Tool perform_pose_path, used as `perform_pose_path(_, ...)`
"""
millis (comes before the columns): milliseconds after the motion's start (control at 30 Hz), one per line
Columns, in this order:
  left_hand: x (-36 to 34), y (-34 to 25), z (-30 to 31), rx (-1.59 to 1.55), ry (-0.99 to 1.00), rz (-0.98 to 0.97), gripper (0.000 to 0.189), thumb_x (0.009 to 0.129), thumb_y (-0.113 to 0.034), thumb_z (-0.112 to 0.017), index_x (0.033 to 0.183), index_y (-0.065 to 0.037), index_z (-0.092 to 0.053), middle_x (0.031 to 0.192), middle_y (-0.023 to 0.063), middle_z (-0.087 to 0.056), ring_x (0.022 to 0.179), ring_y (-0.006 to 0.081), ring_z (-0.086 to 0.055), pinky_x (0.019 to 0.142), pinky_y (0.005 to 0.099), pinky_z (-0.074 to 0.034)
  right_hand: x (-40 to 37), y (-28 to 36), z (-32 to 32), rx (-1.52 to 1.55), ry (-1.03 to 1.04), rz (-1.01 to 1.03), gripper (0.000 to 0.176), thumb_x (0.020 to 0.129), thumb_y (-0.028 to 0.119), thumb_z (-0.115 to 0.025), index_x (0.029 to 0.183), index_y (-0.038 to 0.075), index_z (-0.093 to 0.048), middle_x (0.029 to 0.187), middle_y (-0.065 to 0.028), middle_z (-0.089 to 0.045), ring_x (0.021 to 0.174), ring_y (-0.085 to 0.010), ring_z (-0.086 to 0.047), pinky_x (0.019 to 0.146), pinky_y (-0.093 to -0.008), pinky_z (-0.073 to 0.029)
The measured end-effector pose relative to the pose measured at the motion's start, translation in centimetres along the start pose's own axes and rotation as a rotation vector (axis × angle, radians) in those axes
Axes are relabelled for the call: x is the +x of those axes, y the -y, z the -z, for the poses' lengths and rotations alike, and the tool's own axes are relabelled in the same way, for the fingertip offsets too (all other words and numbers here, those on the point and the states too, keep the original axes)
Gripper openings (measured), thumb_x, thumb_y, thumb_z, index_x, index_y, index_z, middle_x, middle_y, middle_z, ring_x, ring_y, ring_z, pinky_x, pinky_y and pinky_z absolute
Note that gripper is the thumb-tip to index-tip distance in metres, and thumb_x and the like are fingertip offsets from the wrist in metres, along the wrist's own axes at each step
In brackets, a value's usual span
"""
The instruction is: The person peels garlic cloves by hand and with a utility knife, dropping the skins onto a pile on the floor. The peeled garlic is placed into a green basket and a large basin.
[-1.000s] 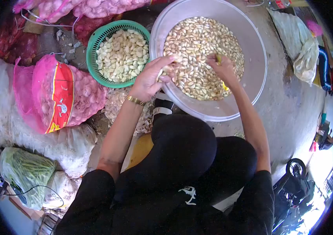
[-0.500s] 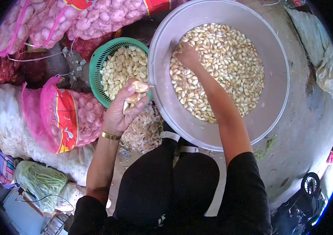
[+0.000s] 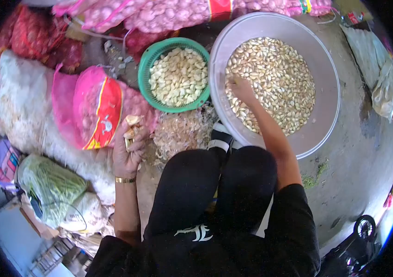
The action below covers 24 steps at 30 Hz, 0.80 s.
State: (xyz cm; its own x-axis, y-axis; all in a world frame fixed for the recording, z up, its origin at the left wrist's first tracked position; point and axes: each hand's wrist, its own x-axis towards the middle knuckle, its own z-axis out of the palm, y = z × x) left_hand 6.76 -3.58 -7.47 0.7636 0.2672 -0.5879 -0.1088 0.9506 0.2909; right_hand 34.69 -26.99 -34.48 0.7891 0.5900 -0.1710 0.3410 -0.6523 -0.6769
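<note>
The wide grey basin (image 3: 323, 120) sits far right, heaped with garlic cloves (image 3: 284, 78). The pink sack (image 3: 81, 111) lies left, with the green basket (image 3: 173, 41) of peeled cloves (image 3: 178, 76) between them. My right hand (image 3: 241, 87) rests on the garlic cloves at the basin's left side, fingers curled down; whether they grip anything I cannot tell. My left hand (image 3: 129, 150), beside the sack, is closed around a garlic piece (image 3: 132, 122).
</note>
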Motion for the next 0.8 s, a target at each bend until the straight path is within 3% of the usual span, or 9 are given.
perform_pose_path(100,-1.5,-1.1,0.1,-0.087,0.057,0.048,0.031,0.098,-0.023,-0.050,0.112,0.005,-0.048,0.087,0.0103,-0.046,0.071,0.0126,-0.043,0.037,0.0145,-0.037,-2.9,0.7,3.7,0.287,-0.169,-0.121,0.021,0.087,0.020,-0.058,0.098,0.003,-0.065,0.085,-0.0210,-0.066,0.082,-0.0393,-0.064,0.073,-0.0441,-0.050)
perform_pose_path(233,-0.6,-0.1,-2.2,-0.040,0.136,0.078,0.030,0.095,-0.021,-0.054,0.109,0.006,-0.050,0.088,0.0130,-0.053,0.070,0.0109,-0.048,0.038,0.0133,-0.037,-6.4,1.6,6.8,0.012,-0.232,0.001,0.021,0.090,0.020,-0.056,0.097,0.002,-0.063,0.079,-0.0226,-0.065,0.077,-0.0404,-0.063,0.071,-0.0452,-0.050)
perform_pose_path(333,-0.1,1.0,-4.9,-0.105,0.246,0.115,0.029,0.093,-0.018,-0.057,0.109,0.006,-0.051,0.093,0.0154,-0.056,0.072,0.0138,-0.050,0.040,0.0137,-0.040,-7.9,4.6,10.8,-0.035,-0.470,0.010,0.018,0.090,0.016,-0.055,0.095,-0.001,-0.061,0.082,-0.0256,-0.063,0.077,-0.0432,-0.061,0.070,-0.0481,-0.048)
perform_pose_path(433,-1.1,2.2,-6.5,-0.185,0.309,0.183,0.028,0.092,-0.017,-0.059,0.108,0.005,-0.052,0.095,0.0163,-0.057,0.074,0.0165,-0.051,0.041,0.0143,-0.041,-9.5,4.4,13.4,-0.247,-0.320,0.113,0.016,0.090,0.016,-0.055,0.094,0.001,-0.061,0.086,-0.0260,-0.063,0.080,-0.0440,-0.061,0.071,-0.0484,-0.048)
perform_pose_path(500,-1.8,2.4,-7.2,-0.227,0.340,0.190,0.028,0.095,-0.017,-0.056,0.114,0.002,-0.046,0.103,0.0162,-0.051,0.076,0.0157,-0.046,0.042,0.0144,-0.039,-9.7,4.4,14.9,-0.187,-0.442,0.061,0.014,0.089,0.015,-0.057,0.093,0.002,-0.060,0.087,-0.0257,-0.062,0.081,-0.0443,-0.060,0.070,-0.0497,-0.047)
perform_pose_path(600,-3.1,2.8,-7.9,-0.234,0.362,0.199,0.028,0.095,-0.016,-0.056,0.113,0.001,-0.046,0.102,0.0164,-0.051,0.077,0.0160,-0.047,0.042,0.0141,-0.039,-11.7,3.9,16.8,-0.424,-0.248,0.074,0.014,0.088,0.015,-0.059,0.093,0.002,-0.059,0.087,-0.0252,-0.062,0.078,-0.0430,-0.061,0.068,-0.0501,-0.047)
perform_pose_path(633,-3.5,2.7,-8.3,-0.251,0.372,0.198,0.028,0.094,-0.016,-0.056,0.113,0.001,-0.046,0.102,0.0165,-0.052,0.077,0.0160,-0.047,0.042,0.0141,-0.038,-12.1,4.4,17.3,-0.430,-0.257,0.082,0.014,0.088,0.015,-0.059,0.093,0.002,-0.059,0.087,-0.0252,-0.062,0.078,-0.0430,-0.061,0.068,-0.0501,-0.047)
perform_pose_path(700,-4.6,2.4,-9.0,-0.256,0.373,0.173,0.028,0.093,-0.015,-0.058,0.113,0.002,-0.046,0.101,0.0157,-0.052,0.077,0.0157,-0.046,0.042,0.0140,-0.037,-12.7,6.8,18.9,-0.159,-0.638,0.081,0.017,0.090,0.018,-0.056,0.097,0.003,-0.061,0.081,-0.0245,-0.062,0.084,-0.0444,-0.060,0.072,-0.0494,-0.046)
perform_pose_path(800,-7.5,1.9,-11.7,-0.316,0.464,0.233,0.026,0.094,-0.016,-0.058,0.109,0.003,-0.050,0.097,0.0141,-0.054,0.078,0.0146,-0.047,0.043,0.0146,-0.037,-14.7,7.5,20.6,-0.216,-0.481,0.103,0.016,0.088,0.013,-0.059,0.099,0.003,-0.062,0.086,-0.0245,-0.063,0.086,-0.0439,-0.061,0.073,-0.0485,-0.047)
